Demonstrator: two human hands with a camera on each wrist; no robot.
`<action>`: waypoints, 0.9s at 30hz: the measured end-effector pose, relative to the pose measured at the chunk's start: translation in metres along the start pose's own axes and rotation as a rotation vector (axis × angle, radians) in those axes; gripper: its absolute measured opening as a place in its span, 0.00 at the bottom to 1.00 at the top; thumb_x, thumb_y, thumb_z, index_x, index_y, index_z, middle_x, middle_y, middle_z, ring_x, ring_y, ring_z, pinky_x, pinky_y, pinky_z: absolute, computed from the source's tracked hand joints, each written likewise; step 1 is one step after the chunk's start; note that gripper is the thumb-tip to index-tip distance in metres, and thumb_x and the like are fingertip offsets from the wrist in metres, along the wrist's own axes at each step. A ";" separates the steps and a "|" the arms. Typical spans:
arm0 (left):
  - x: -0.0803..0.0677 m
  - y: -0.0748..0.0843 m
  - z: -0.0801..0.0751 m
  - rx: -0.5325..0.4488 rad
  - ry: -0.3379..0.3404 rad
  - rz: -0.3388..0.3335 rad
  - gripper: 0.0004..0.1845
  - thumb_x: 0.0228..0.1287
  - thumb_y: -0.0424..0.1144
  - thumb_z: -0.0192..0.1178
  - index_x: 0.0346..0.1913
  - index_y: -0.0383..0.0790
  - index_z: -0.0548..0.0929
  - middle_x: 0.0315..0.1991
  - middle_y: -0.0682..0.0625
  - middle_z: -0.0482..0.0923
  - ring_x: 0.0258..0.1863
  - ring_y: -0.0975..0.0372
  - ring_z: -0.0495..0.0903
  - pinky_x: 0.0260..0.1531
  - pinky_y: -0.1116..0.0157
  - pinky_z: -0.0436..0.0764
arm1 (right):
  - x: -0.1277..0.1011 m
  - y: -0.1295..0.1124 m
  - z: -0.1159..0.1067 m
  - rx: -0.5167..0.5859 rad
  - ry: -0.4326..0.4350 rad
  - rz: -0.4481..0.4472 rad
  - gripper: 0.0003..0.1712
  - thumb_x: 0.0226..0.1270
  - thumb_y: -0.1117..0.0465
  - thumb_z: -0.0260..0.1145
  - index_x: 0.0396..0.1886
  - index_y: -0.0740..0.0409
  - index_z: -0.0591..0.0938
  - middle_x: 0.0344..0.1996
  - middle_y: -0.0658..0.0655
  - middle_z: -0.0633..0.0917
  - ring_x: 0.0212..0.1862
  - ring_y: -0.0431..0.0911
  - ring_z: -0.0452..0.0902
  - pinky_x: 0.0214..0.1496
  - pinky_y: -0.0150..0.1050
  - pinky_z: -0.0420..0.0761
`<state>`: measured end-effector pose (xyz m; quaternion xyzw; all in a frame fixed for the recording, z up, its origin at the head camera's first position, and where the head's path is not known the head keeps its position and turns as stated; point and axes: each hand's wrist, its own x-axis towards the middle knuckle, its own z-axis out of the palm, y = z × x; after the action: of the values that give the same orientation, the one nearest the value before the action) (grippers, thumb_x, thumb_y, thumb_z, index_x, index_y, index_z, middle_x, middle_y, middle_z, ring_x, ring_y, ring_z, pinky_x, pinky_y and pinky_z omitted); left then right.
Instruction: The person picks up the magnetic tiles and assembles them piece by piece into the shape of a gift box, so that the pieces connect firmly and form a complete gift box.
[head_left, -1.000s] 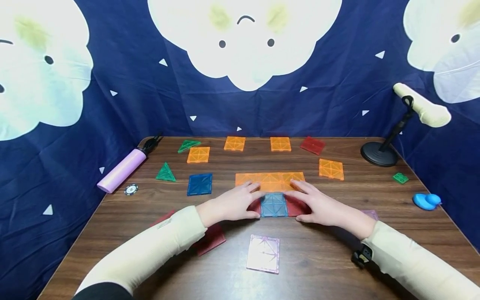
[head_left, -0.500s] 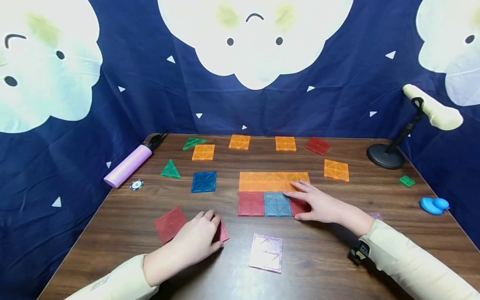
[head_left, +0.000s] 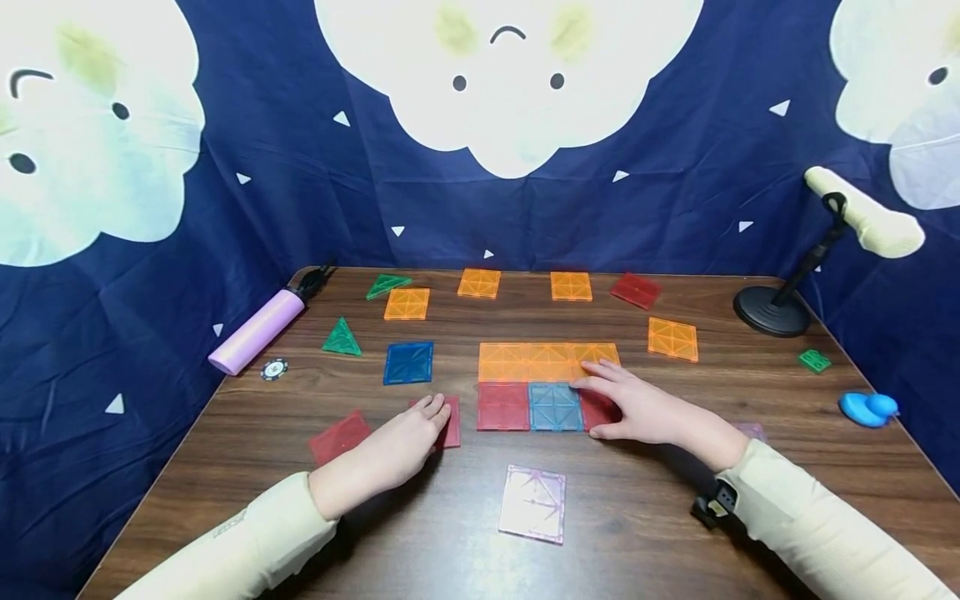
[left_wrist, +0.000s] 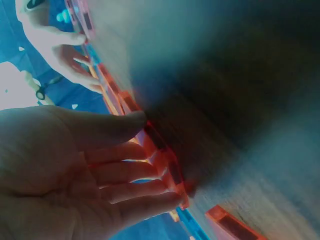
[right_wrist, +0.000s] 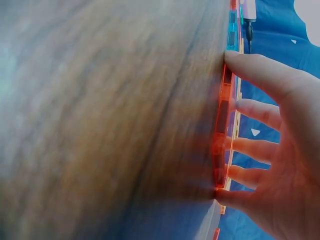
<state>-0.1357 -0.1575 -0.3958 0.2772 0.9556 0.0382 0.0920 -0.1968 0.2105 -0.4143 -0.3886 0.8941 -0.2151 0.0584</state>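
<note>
the head view looks forward and down across the wooden tabletop [head_left: 637,517] to its far edge and the cloud-print backdrop [head_left: 255,108]; both wrist views skim the surface, close and turned sideways; head and left wrist share the left hand [head_left: 390,454] and right hand [head_left: 648,412].

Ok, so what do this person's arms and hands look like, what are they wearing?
The left sleeve is long and cream, with faint lettering too small to read. The right sleeve is cream too, with a small black device at its cuff. The left hand and right hand wear no gloves.
</note>
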 end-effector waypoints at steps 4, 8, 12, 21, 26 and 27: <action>0.012 -0.006 0.001 0.009 0.003 0.003 0.25 0.65 0.24 0.64 0.65 0.21 0.75 0.66 0.29 0.72 0.67 0.40 0.71 0.61 0.47 0.75 | 0.002 0.002 0.001 0.001 -0.004 0.004 0.38 0.61 0.52 0.77 0.69 0.60 0.76 0.71 0.74 0.67 0.72 0.76 0.56 0.68 0.71 0.60; 0.020 -0.008 0.001 0.005 0.008 0.021 0.25 0.65 0.20 0.62 0.65 0.20 0.74 0.66 0.29 0.72 0.68 0.40 0.70 0.61 0.47 0.74 | 0.002 0.004 0.001 -0.002 -0.005 0.005 0.39 0.61 0.52 0.77 0.69 0.60 0.76 0.72 0.74 0.66 0.72 0.75 0.56 0.69 0.71 0.60; 0.025 -0.006 0.000 0.004 0.006 0.028 0.25 0.66 0.21 0.62 0.66 0.22 0.74 0.68 0.31 0.71 0.68 0.41 0.70 0.63 0.47 0.73 | 0.002 0.003 0.000 -0.004 -0.006 0.004 0.39 0.61 0.52 0.77 0.69 0.60 0.76 0.72 0.74 0.66 0.72 0.75 0.56 0.68 0.71 0.60; 0.031 -0.007 -0.007 -0.049 0.005 0.085 0.26 0.65 0.28 0.67 0.65 0.24 0.76 0.67 0.30 0.71 0.66 0.42 0.73 0.62 0.48 0.75 | -0.001 -0.001 -0.003 0.008 -0.018 0.015 0.38 0.62 0.51 0.77 0.69 0.60 0.76 0.72 0.74 0.66 0.72 0.76 0.56 0.68 0.71 0.60; 0.035 -0.036 -0.018 -0.164 0.083 0.090 0.26 0.65 0.33 0.67 0.64 0.28 0.78 0.65 0.33 0.74 0.65 0.43 0.73 0.64 0.47 0.73 | 0.000 0.002 0.000 0.007 -0.015 0.014 0.39 0.62 0.51 0.77 0.69 0.59 0.76 0.72 0.73 0.66 0.72 0.75 0.56 0.69 0.71 0.59; 0.036 -0.043 -0.020 -0.166 0.104 0.065 0.26 0.65 0.34 0.66 0.64 0.28 0.78 0.65 0.33 0.74 0.66 0.42 0.72 0.65 0.46 0.71 | 0.000 0.002 0.000 0.007 -0.014 0.013 0.39 0.62 0.51 0.77 0.69 0.59 0.76 0.72 0.73 0.66 0.72 0.75 0.56 0.69 0.71 0.59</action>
<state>-0.1922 -0.1751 -0.3869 0.2970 0.9432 0.1343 0.0638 -0.1985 0.2117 -0.4157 -0.3842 0.8954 -0.2149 0.0674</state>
